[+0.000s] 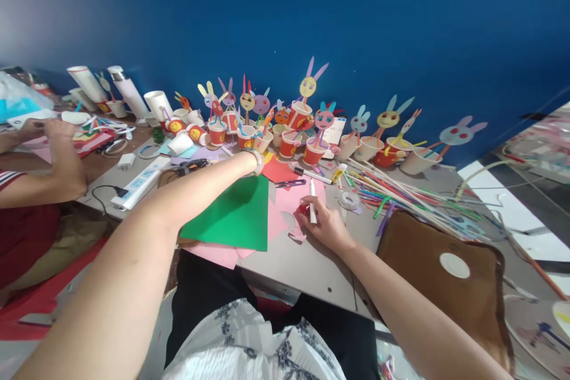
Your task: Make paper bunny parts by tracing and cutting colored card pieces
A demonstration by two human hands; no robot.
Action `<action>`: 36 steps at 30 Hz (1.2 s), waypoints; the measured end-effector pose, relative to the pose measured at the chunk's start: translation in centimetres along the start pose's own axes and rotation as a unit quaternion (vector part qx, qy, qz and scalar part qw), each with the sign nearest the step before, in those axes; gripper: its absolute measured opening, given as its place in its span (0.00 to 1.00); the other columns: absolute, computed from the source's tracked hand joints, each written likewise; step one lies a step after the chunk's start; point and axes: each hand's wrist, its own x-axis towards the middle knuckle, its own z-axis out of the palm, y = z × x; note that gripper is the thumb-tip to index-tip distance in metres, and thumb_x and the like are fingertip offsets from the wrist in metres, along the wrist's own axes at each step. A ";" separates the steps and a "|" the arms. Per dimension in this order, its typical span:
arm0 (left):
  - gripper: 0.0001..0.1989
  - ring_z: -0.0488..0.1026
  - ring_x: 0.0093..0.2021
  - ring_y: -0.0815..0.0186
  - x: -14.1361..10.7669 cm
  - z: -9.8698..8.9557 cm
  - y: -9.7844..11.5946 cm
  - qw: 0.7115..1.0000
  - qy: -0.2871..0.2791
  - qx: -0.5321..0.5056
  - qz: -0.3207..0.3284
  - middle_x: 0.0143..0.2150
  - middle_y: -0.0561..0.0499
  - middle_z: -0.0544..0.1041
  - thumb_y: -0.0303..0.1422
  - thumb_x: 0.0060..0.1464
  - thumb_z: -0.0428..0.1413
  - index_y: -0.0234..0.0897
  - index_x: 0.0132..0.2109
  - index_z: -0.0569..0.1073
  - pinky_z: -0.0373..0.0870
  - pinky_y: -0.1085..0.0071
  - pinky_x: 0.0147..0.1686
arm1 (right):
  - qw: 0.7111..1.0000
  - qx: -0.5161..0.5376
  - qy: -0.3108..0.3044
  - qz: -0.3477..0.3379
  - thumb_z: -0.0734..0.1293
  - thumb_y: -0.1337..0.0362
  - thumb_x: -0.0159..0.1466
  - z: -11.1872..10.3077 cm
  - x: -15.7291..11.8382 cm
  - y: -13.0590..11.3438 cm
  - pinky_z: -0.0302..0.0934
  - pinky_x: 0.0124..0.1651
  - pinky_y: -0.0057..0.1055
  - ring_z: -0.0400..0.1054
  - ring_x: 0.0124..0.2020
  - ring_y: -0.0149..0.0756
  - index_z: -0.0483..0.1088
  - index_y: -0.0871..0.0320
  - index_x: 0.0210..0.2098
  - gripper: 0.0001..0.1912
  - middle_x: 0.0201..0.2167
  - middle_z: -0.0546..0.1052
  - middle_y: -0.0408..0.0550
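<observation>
My right hand (328, 227) rests at the table edge, its fingers closed around a white marker pen (312, 193) that points up. Something small and red shows by its fingertips. Beside it lies a cut pink paper scrap (296, 230). My left arm stretches over a green paper sheet (236, 214) towards the paper cups. A bracelet (257, 162) circles the wrist; the fingers of my left hand (250, 157) cannot be made out. Close beyond stand a red cup (246, 138) and a pale cup (263, 142). Thread snips (291, 183) and a black marker (314, 176) lie between my hands.
Several cups with paper rabbit faces (307, 88) line the blue wall. Coloured sticks (401, 190) and a brown cloth bag (427, 273) lie to the right. A power strip (142, 184) lies left, near another person's hands (57, 130). A tape roll (350, 200) sits right of my hand.
</observation>
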 end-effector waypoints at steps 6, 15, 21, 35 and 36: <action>0.21 0.73 0.57 0.51 3.1 1.4 1.7 0.998 -0.010 0.066 0.004 0.56 0.33 0.76 0.30 0.56 0.59 0.27 0.56 0.74 0.68 0.63 0.58 | 1.000 0.004 -0.002 -0.015 0.63 0.61 0.67 -0.2 0.1 -0.1 0.64 0.32 0.30 0.73 0.26 0.35 0.65 0.54 0.50 0.12 0.36 0.81 0.47; 0.22 0.71 0.59 0.55 4.8 2.8 1.3 0.996 -0.026 0.086 0.005 0.59 0.33 0.73 0.33 0.63 0.49 0.28 0.60 0.70 0.67 0.65 0.59 | 1.000 0.007 -0.018 0.007 0.63 0.61 0.66 -0.1 0.1 0.0 0.64 0.33 0.30 0.74 0.27 0.35 0.66 0.54 0.50 0.13 0.35 0.81 0.46; 0.27 0.71 0.58 0.50 5.3 2.0 1.0 0.994 -0.052 0.090 0.022 0.60 0.32 0.71 0.32 0.52 0.59 0.28 0.59 0.71 0.68 0.62 0.58 | 0.999 0.015 -0.031 0.014 0.64 0.60 0.66 -0.2 0.2 0.1 0.65 0.34 0.32 0.75 0.29 0.37 0.65 0.53 0.50 0.14 0.36 0.82 0.47; 0.35 0.73 0.57 0.48 6.2 1.3 0.4 0.991 -0.097 0.084 0.033 0.60 0.29 0.71 0.29 0.46 0.62 0.26 0.62 0.67 0.71 0.60 0.56 | 1.000 0.007 -0.022 0.001 0.63 0.59 0.67 -0.1 0.1 0.4 0.66 0.35 0.32 0.76 0.30 0.37 0.64 0.54 0.50 0.13 0.37 0.82 0.47; 0.35 0.74 0.56 0.48 6.2 1.2 0.5 0.991 -0.100 0.085 0.034 0.59 0.29 0.72 0.29 0.46 0.62 0.26 0.62 0.67 0.72 0.60 0.55 | 1.000 0.010 -0.024 0.004 0.63 0.59 0.67 -0.1 0.1 0.4 0.66 0.35 0.32 0.76 0.30 0.37 0.64 0.54 0.50 0.13 0.37 0.82 0.47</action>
